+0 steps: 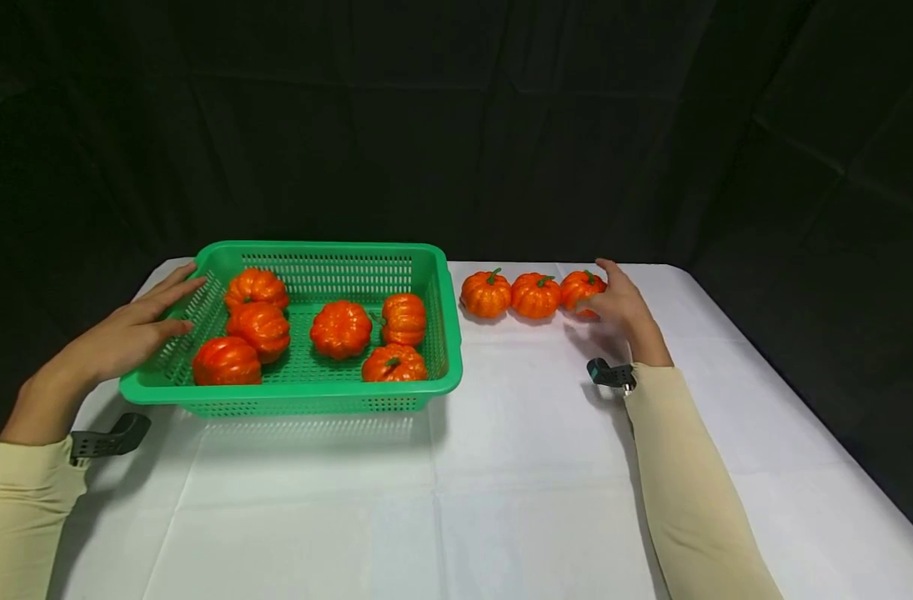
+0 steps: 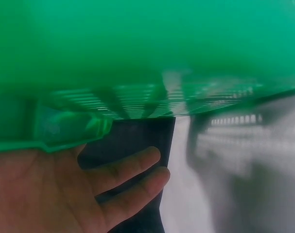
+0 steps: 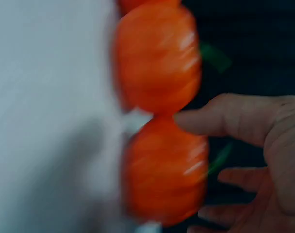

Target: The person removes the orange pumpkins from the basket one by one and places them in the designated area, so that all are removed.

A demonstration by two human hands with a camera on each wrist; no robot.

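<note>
A green slotted basket [image 1: 291, 402] sits on the left of the white table and holds several orange pumpkins [image 1: 340, 327]. My left hand [image 1: 163, 312] rests flat on the basket's left rim with straight fingers; the left wrist view shows those fingers [image 2: 123, 174] under the blurred green rim [image 2: 137, 48]. Three more pumpkins lie in a row right of the basket. My right hand [image 1: 614, 304] is spread beside the rightmost pumpkin [image 1: 580, 290]. In the blurred right wrist view the thumb [image 3: 210, 121] touches that pumpkin [image 3: 162, 170] while the other fingers stand loose behind it.
The white tablecloth [image 1: 531, 467] stretches bare in front of the basket and the pumpkin row. Black curtains close off the back and sides. The table's right edge [image 1: 801, 400] runs diagonally toward me. The middle pumpkin [image 1: 534, 295] and left pumpkin [image 1: 486, 293] almost touch.
</note>
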